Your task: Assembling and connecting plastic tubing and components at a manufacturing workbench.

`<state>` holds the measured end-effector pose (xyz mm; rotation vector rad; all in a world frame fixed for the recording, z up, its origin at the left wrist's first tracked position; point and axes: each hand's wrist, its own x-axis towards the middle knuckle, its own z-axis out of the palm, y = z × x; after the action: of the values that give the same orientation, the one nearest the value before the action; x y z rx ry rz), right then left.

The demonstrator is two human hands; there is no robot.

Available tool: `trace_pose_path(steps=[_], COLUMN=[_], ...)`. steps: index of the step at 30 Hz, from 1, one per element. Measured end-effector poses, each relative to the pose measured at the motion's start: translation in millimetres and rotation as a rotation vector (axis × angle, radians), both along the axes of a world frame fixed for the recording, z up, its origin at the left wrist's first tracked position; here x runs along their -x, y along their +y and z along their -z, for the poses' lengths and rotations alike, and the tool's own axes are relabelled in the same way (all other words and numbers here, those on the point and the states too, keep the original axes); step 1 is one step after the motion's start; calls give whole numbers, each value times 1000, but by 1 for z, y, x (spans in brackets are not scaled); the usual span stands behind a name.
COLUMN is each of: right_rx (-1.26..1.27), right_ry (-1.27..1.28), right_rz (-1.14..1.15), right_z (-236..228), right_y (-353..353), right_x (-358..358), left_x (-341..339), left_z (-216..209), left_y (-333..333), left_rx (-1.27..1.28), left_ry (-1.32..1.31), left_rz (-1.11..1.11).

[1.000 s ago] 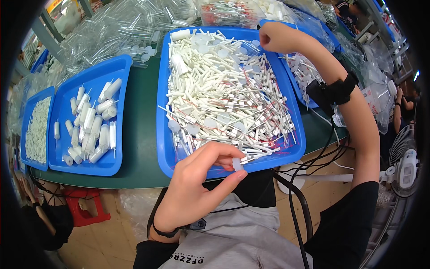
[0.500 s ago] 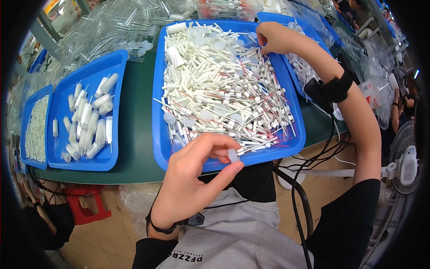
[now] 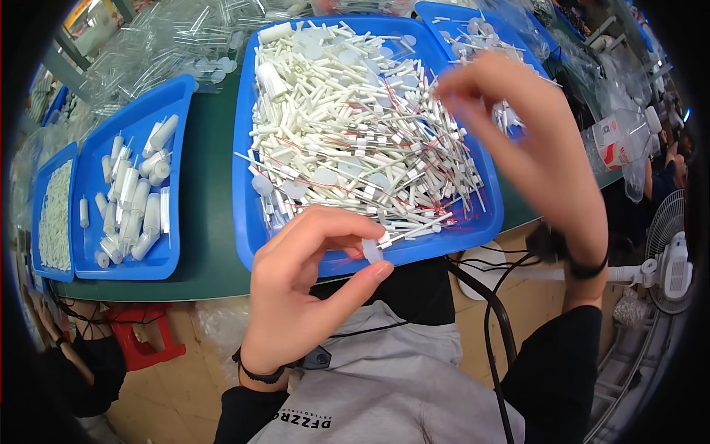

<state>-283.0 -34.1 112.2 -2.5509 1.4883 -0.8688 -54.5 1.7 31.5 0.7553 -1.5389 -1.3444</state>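
Observation:
My left hand (image 3: 299, 285) is closed at the near edge of a large blue tray (image 3: 244, 244), pinching a small translucent white disc (image 3: 371, 251) between thumb and fingers. My right hand (image 3: 518, 126) is over the tray's right side, its fingers smeared by motion, so what they hold, if anything, cannot be made out. In the tray lie many thin white tubes (image 3: 307, 111), metal-pinned pieces (image 3: 414, 159) with red wires, and several pale discs (image 3: 329, 176). Two thicker white cylinders lie at its far left, one of them a stubby cylinder (image 3: 271, 80).
Left of the big tray, a blue tray (image 3: 181, 111) holds capped white cylinders (image 3: 129, 189), beside a smaller tray of short white pieces (image 3: 55, 214). Another blue tray (image 3: 429, 11) stands at the far right. Clear plastic tubes (image 3: 163, 52) are heaped behind. Black cables (image 3: 492, 325) hang at the right.
My right hand has lifted from the tray's far right corner and come nearer to me. My left hand keeps its pinch on the disc; the whole view has shifted slightly.

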Motion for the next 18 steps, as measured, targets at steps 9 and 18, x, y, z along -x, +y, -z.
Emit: trace_pose_path(steps=[9, 18], right_rx=[-111, -47], right_ry=[-285, -346], right_rz=[51, 4], right_z=[22, 30], right_y=[87, 96], right_x=[-6, 2], left_x=[2, 1], left_z=[-4, -8], left_y=[5, 8], left_rx=[227, 326], left_ry=[-28, -92], left_rz=[7, 83])
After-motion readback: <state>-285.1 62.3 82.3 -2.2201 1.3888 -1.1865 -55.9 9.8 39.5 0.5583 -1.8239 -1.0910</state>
